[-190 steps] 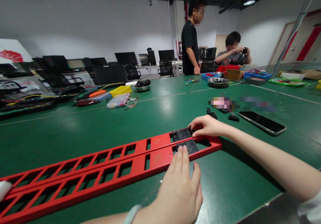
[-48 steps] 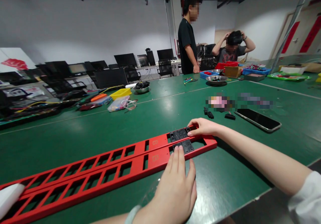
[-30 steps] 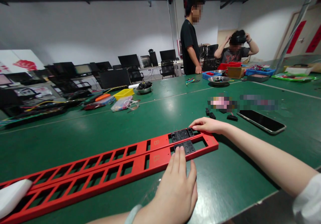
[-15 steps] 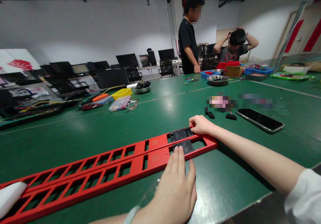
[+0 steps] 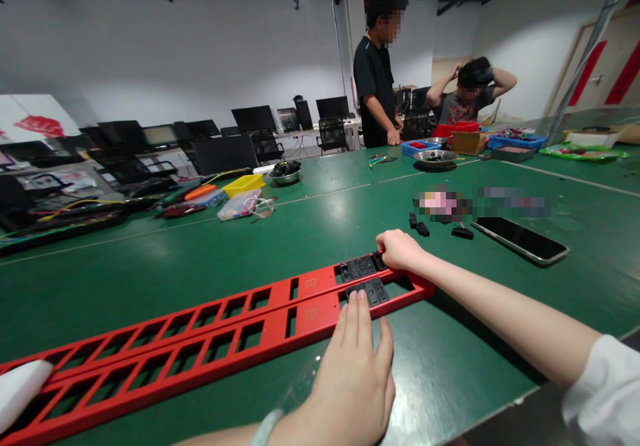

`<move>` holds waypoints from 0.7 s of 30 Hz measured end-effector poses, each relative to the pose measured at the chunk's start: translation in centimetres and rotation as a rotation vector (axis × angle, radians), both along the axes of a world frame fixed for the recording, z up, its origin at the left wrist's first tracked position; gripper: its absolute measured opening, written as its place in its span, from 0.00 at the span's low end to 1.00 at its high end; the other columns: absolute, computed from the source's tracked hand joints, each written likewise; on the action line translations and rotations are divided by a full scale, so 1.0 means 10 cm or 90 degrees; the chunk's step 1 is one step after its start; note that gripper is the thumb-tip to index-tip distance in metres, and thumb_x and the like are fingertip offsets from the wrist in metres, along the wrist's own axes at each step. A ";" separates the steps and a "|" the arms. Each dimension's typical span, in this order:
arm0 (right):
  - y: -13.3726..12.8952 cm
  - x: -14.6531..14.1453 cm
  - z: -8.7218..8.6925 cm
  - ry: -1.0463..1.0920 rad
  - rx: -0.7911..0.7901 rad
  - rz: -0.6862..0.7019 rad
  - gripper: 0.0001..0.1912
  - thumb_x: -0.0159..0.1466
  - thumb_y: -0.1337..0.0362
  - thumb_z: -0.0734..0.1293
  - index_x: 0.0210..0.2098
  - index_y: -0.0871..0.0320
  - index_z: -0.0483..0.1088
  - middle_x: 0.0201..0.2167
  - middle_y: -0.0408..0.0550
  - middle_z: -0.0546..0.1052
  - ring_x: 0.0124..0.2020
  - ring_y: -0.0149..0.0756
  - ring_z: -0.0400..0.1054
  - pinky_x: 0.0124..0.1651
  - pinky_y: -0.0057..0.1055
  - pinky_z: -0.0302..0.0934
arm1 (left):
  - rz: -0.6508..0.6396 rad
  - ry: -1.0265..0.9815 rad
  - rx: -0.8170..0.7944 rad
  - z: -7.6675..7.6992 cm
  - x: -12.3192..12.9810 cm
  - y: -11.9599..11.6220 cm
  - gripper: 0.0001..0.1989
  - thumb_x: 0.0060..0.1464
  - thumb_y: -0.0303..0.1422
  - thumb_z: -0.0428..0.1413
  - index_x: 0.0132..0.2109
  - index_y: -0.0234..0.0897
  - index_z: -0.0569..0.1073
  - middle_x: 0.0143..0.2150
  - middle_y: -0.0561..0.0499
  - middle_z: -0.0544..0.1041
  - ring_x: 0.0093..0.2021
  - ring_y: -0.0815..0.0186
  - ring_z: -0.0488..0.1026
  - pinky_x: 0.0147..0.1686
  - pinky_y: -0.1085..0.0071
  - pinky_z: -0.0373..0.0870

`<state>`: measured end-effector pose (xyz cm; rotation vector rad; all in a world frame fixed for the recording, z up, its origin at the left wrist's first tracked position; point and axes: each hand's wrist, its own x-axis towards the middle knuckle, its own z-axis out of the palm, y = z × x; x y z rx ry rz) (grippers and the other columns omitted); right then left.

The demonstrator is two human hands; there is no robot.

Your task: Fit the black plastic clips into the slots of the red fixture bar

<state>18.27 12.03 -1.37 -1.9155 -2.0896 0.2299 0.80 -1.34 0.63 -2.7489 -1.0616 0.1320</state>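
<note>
Two long red slotted frames lie side by side, a near frame (image 5: 280,323) and a far frame (image 5: 265,289). Black plastic blocks with small holes, perhaps socket modules, sit in both: a near group (image 5: 375,292) and a far group (image 5: 357,269). My left hand (image 5: 353,373) lies palm down, fingers stretched out, its fingertips resting on the near group's left part. My right hand (image 5: 403,251) is closed at the far frame's right end, against a black block (image 5: 379,261) in its slot. Its fingertips are hidden, so what they grip cannot be told.
A phone (image 5: 523,239) and loose black blocks (image 5: 419,226) lie beyond my right arm. A white object (image 5: 23,393) overlaps the frames' left end. Farther back are a yellow tray (image 5: 243,186), metal bowls (image 5: 435,158) and two people, one standing (image 5: 373,86), one sitting (image 5: 465,103).
Both hands keep nearly the same place. My right hand has shifted very slightly at the far frame's end, and the view has moved a little.
</note>
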 end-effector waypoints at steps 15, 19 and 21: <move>-0.50 -0.17 0.33 -0.126 0.106 0.008 0.33 0.59 0.44 0.49 0.31 0.65 0.74 0.32 0.62 0.72 0.38 0.46 0.65 0.40 0.37 0.54 | -0.015 -0.024 0.025 -0.06 -0.04 -0.01 0.26 0.47 0.31 0.46 0.55 0.29 0.59 0.59 0.28 0.53 0.59 0.42 0.44 0.53 0.49 0.56; -0.47 -0.21 0.24 -0.123 0.095 0.029 0.41 0.55 0.37 0.46 0.32 0.66 0.74 0.32 0.64 0.73 0.37 0.49 0.66 0.38 0.39 0.55 | -0.033 -0.079 0.040 -0.01 -0.05 0.05 0.24 0.48 0.32 0.47 0.54 0.33 0.60 0.58 0.32 0.57 0.59 0.45 0.51 0.51 0.51 0.58; -0.46 -0.21 0.22 -0.122 0.100 0.030 0.42 0.55 0.37 0.44 0.32 0.66 0.74 0.32 0.64 0.73 0.36 0.49 0.67 0.38 0.39 0.55 | 0.009 -0.127 0.033 0.08 -0.07 0.17 0.19 0.51 0.35 0.45 0.49 0.34 0.64 0.55 0.37 0.63 0.55 0.52 0.59 0.52 0.56 0.58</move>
